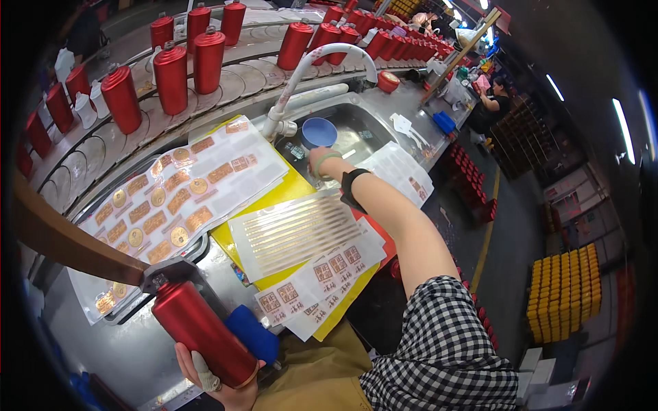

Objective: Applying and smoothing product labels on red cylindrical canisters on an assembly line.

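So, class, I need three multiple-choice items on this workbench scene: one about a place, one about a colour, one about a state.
1. Where is the blue bowl?
A. In the sink, beside the white tap
B. On the conveyor among the bottles
C. On the yellow sheet

2. What colour is the bottle in the left hand?
A. Green
B. Red
C. White

3. How is that bottle held?
A. Standing upright on the bench
B. Lying flat on the label sheets
C. Tilted, gripped at its base

Answers: 1 A, the bowl sits in the sink next to the tap, where the right hand reaches. 2 B, its body is red. 3 C, it leans with its base in the hand.
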Demonstrator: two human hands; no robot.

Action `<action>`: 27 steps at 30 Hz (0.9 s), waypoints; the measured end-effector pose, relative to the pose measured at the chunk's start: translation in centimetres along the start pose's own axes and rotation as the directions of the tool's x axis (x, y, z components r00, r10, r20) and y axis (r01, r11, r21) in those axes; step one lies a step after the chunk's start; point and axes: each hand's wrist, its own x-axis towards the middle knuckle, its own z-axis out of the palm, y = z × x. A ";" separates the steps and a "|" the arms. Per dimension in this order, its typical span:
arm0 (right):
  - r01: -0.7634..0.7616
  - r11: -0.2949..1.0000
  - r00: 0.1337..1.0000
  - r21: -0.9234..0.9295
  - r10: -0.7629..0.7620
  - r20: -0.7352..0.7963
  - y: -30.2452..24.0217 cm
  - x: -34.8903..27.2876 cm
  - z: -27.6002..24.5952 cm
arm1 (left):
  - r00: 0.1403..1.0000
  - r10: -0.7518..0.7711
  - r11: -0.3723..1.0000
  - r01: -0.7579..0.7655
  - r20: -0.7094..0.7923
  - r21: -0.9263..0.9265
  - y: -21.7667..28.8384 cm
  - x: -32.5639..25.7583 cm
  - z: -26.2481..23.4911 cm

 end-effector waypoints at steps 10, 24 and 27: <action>0.469 0.830 0.763 0.302 -0.209 -0.611 -2.1 -13.5 -7.5 | 0.982 -0.103 0.989 0.118 0.156 -0.092 -0.8 -1.8 -0.9; 0.904 0.415 0.303 0.107 -0.440 -0.845 -10.4 -29.6 -7.5 | 0.980 -0.131 0.969 0.158 0.147 -0.191 -0.5 -1.3 -1.1; 0.910 0.372 0.351 0.184 -0.455 -0.819 -11.7 -29.8 -7.0 | 0.957 -0.229 0.874 0.284 0.180 -0.393 0.1 -1.0 -1.1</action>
